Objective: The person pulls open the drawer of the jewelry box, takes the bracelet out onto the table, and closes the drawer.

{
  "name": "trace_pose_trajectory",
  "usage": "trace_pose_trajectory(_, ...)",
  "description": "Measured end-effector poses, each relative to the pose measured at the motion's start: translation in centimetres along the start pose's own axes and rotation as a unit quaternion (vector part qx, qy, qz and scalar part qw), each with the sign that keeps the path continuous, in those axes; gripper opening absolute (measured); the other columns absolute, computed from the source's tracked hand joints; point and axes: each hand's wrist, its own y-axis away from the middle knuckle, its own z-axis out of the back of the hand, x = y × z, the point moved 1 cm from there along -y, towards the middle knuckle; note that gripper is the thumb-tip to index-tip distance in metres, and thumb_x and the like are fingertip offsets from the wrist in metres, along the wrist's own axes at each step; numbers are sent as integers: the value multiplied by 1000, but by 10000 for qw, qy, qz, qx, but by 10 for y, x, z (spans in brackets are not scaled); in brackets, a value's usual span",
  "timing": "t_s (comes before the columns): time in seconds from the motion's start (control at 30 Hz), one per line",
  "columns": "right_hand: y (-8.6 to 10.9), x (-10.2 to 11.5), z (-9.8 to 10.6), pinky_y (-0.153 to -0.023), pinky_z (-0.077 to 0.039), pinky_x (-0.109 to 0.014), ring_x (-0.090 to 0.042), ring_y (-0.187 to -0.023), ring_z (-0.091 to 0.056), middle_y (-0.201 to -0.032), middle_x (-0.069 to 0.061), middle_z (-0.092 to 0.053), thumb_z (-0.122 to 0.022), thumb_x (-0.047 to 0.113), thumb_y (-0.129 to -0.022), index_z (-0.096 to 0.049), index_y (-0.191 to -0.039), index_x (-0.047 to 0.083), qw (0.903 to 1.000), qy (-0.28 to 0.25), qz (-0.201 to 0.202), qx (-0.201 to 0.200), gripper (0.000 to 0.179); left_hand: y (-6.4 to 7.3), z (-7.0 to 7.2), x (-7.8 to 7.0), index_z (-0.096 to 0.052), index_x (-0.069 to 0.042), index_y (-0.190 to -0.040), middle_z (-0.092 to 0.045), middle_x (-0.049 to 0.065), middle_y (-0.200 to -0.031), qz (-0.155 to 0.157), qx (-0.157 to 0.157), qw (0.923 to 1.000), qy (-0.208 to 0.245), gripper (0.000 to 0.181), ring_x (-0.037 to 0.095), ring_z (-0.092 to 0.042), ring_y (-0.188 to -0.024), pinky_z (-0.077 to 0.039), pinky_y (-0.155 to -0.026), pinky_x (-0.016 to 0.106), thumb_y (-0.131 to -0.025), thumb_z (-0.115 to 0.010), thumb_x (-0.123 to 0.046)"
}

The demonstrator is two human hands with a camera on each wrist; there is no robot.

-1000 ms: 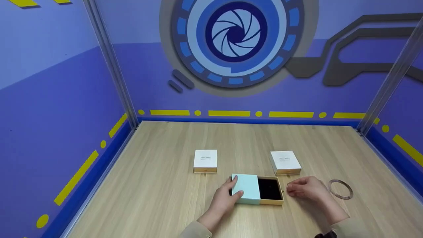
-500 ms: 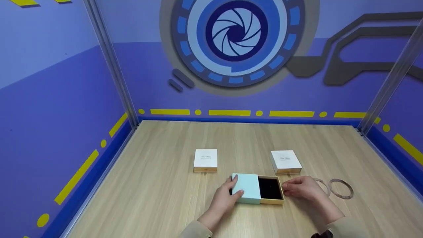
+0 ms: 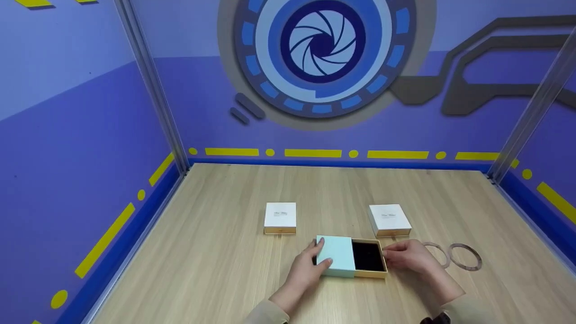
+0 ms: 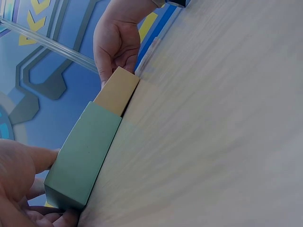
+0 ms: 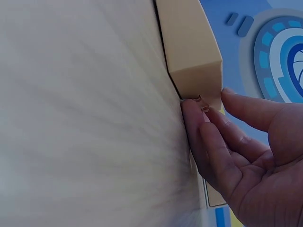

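A mint-green drawer box point(image 3: 335, 252) lies on the table, its gold drawer point(image 3: 371, 273) slid partway out to the right and showing a black lining. My left hand point(image 3: 300, 272) grips the sleeve from its left end, thumb on the near part of the top. At the drawer's outer end, my right hand point(image 3: 411, 257) holds the end panel, with the thumb at the upper rim and fingertips low beside a small ribbon tab point(image 5: 202, 103). Just right of that hand lie two bangles: a thin pale bangle point(image 3: 447, 258), partly hidden by the hand, and a brownish bangle point(image 3: 470, 268).
Two white boxes with gold fronts stand farther back, a left white box point(image 3: 280, 216) and a right white box point(image 3: 389, 218) close behind the drawer. Blue-purple panels point(image 3: 292, 135) wall the wooden table point(image 3: 202, 252) at the back and both sides.
My right hand has moved left onto the drawer's end, uncovering the pale bangle behind it. My left hand and the drawer box have stayed where they were.
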Motion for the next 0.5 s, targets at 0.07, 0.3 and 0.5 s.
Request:
trace_pose_trajectory(0.07,0,0,0,-71,-60,-20,-4,-80,-71,-91,-6,-79,-68,12,-98,-62,-119,-24,10000,25,-15,-17,42,0,0,0,-45,-9,-155,-32,24,-165,1,3,10000,-6,63,45,-30,-153,-27,-125,59,-99,-70,-26)
trace_pose_trajectory(0.3,0,1,-1,-71,-60,-19,-3,-79,-69,-90,-5,-78,-69,11,-98,-62,-118,-24,10000,7,5,-25,41,0,0,0,-45,-9,-155,-33,25,-165,-46,15,10000,61,63,44,-30,-154,-26,-126,58,-99,-70,-26)
trace_pose_trajectory(0.5,0,2,-3,-71,-61,-20,-5,-79,-70,-90,-6,-78,-69,10,-97,-63,-117,-23,10000,42,-4,-31,40,0,0,0,-46,-8,-154,-34,26,-164,-67,13,10000,70,64,45,-30,-154,-27,-125,59,-98,-71,-26)
